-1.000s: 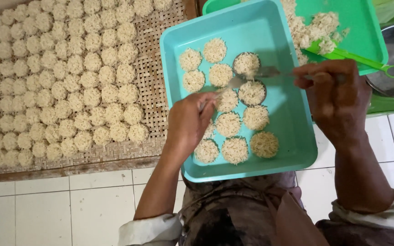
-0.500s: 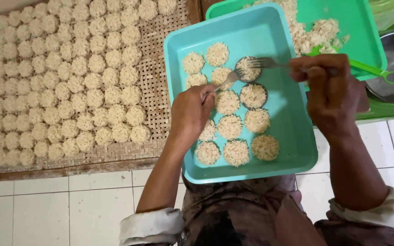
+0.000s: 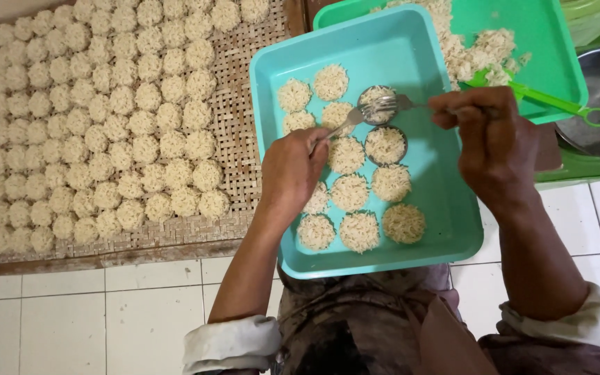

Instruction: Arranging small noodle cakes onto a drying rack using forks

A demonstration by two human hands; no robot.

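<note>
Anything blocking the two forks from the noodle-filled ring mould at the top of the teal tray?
Nothing visible does. The left hand and right hand each hold a fork, and both sets of tines already meet over the ring mould in the teal tray. Neighbouring noodle discs lie beside it.

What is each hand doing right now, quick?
Left hand: closed on a metal spoon.
Right hand: closed on a fork over a round noodle cake.
</note>
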